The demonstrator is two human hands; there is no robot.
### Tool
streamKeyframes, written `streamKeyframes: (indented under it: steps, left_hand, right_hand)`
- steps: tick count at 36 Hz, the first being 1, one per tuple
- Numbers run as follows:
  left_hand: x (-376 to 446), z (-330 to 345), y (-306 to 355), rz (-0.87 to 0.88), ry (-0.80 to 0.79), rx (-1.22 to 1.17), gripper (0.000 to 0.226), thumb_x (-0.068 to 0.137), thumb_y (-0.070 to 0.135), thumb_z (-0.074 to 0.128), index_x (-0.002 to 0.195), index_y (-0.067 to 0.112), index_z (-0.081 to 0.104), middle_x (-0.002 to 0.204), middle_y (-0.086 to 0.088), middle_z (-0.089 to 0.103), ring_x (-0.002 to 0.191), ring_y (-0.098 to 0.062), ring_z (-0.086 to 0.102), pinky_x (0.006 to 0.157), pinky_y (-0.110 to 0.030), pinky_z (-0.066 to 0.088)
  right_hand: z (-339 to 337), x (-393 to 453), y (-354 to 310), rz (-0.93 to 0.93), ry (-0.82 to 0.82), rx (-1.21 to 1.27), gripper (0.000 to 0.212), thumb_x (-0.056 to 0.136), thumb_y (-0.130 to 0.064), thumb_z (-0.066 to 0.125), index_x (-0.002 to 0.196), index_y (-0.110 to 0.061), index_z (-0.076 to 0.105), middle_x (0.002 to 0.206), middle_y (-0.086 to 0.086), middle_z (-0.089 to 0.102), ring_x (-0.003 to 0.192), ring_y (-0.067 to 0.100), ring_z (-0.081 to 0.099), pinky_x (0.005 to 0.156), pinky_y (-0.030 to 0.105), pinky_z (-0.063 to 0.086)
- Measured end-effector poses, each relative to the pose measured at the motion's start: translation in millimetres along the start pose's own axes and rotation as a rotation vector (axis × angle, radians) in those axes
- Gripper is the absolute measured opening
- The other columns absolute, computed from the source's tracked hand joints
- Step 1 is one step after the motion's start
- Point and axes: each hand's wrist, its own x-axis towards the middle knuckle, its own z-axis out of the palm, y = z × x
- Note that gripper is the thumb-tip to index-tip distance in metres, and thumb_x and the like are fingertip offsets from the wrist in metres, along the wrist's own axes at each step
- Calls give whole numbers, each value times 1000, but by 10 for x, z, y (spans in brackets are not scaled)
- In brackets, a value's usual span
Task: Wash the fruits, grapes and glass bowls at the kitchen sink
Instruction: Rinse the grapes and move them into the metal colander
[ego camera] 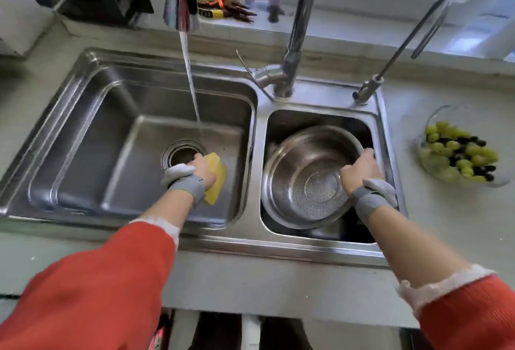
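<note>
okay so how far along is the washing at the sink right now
Nothing looks finished. In hand: the tap water runs into the left basin, where the left hand grips a yellow sponge; the right hand holds the steel colander. Left: the grapes sit in their glass bowl on the counter.

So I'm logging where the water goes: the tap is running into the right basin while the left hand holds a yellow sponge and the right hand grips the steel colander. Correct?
Not quite. The head view shows the water stream falling into the left basin, not the right one. The rest holds: the left hand holds the yellow sponge, and the right hand grips the steel colander.
</note>
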Motion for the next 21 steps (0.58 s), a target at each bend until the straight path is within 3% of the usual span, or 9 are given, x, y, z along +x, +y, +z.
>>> streamKeyframes:
  steps: [5,10,13,18,21]
  left_hand:
    - [212,322,-175,105,-109,141,50,86,26,58,131,8,44,123,-14,60,113,-34,58,97,-39,46]
    - [308,428,-218,167,-248,234,41,98,23,45,132,2,50,133,-13,54,124,-30,51,104,-34,39]
    - [361,290,-92,192,-167,226,38,96,21,47,129,3,51,129,-16,57,118,-31,55,98,-34,44]
    - [259,-148,392,236,166,-76,24,91,11,50,110,2,62,115,-18,64,110,-35,56,87,-34,41]
    - [41,-362,824,378,254,-206,21,89,11,50,103,6,65,106,-14,67,104,-34,59,86,-35,44]
  right_hand:
    - [94,-4,24,24,9,0,33,91,-11,47,123,-7,41,119,18,57,101,38,58,72,35,39]
    - [117,30,78,120,-23,10,34,91,-14,47,124,-9,41,116,18,59,91,35,56,73,35,40]
    - [53,27,126,179,-11,26,39,92,-13,47,130,-7,42,125,19,56,109,37,57,78,34,39]
    - [-23,101,237,221,13,157,30,90,-10,48,119,-8,54,118,18,60,105,36,57,77,31,38]
    - [-172,192,357,228,69,201,24,90,-11,48,106,-6,66,110,20,66,101,37,59,79,32,43]
